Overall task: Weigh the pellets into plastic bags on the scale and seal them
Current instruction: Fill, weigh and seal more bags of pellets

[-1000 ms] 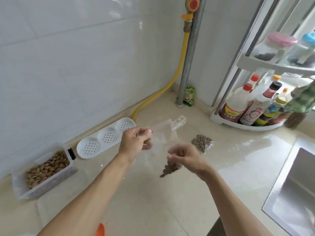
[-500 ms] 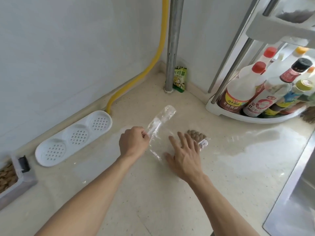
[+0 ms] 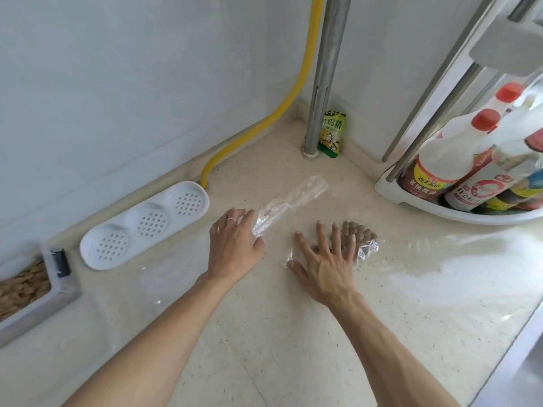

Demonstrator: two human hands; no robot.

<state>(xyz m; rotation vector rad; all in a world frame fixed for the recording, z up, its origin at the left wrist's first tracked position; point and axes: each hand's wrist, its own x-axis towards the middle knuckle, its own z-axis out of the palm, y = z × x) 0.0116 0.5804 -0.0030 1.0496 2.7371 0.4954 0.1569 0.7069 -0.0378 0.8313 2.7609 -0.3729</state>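
Beside the condiment rack (image 3: pixel 390 188), on its wall-ward side, the beige countertop (image 3: pixel 264 333) is now taking the work that a second ago was being done in the air: the filled bag was hanging between both hands then, and it is now lying flat on the stone. Nearer the person than the rack, the right hand (image 3: pixel 323 259) is pressing down on the bag of pellets (image 3: pixel 357 235) with fingers spread and straight, where half a second ago it was only arriving there; it is probably squeezing the air out and flattening the mouth for sealing. Further from the rack, the left hand (image 3: pixel 235 245) is resting by the roll of clear plastic bags (image 3: pixel 289 199), its fingers uncurling from the tighter hold they had on it half a second back; whether they are gripping the plastic I cannot tell. Furthest from the rack, the white perforated tray (image 3: pixel 144 224) is sitting against the wall, and beyond it the clear tub of pellets (image 3: pixel 26 286) is waiting. No scale is showing, so weighing for this bag seems finished.
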